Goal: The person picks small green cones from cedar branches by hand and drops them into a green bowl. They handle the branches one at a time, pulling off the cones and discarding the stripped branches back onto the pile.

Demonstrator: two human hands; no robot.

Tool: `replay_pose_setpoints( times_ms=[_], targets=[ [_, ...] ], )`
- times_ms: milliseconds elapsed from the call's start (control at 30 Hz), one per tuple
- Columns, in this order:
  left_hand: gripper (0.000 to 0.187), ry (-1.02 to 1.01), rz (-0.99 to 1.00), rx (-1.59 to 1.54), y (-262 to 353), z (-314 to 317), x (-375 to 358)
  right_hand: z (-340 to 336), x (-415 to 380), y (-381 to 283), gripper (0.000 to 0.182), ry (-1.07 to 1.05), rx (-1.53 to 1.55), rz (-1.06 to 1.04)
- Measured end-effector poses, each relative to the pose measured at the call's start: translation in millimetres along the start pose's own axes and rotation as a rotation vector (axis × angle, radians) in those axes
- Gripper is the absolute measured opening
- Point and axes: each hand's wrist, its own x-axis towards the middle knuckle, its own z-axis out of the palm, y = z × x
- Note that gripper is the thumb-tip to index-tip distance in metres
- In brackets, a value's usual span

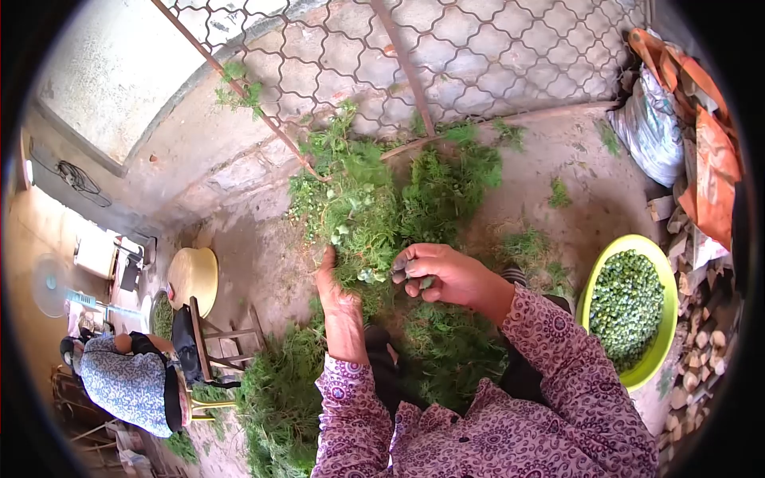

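My left hand (339, 299) grips a leafy evergreen branch (358, 207), its thumb up along the stems. Pale green cones (339, 237) show among the sprigs above the thumb. Close beside the branch, my right hand (446, 275) is closed with its fingertips pinched together. A bit of green, which looks like a small cone, shows between those dark-stained fingers. To the right stands a yellow-green basin (591, 296) filled with small green cones (629, 307).
Cut evergreen branches (279, 398) lie around my legs. A metal lattice (494, 56) leans at the wall. Firewood (701, 350) and a white sack (649, 135) are at right. At left, another person (127, 382) sits near a wooden stool (223, 342) and a round tan container (194, 279).
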Motion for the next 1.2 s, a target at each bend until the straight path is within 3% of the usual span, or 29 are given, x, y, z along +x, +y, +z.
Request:
replay_pose_setpoints(
  times_ms=[167, 500, 700, 767, 867, 1200],
  targets=[
    [0.031, -0.027, -0.005, -0.010, -6, 7, 0, 0, 11, 21, 0.023, 0.112, -0.194, -0.086],
    [0.031, 0.001, -0.026, 0.007, -14, 9, -1, 4, 23, 32, 0.025, 0.237, -0.374, -0.040],
    [0.030, 0.011, -0.037, -0.056, 1, 11, -4, 4, 16, 30, 0.018, 0.195, -0.168, 0.031],
    [0.029, 0.025, 0.008, -0.028, 9, 1, 1, 2, 7, 26, 0.012, 0.001, 0.083, 0.099],
    [0.027, 0.034, 0.050, -0.010, 9, -11, 6, 2, 2, 23, 0.011, -0.062, 0.246, 0.117],
    [0.033, 0.030, -0.003, 0.008, -2, 2, 1, -2, 17, 34, 0.016, 0.138, 0.143, 0.044]
  ],
)
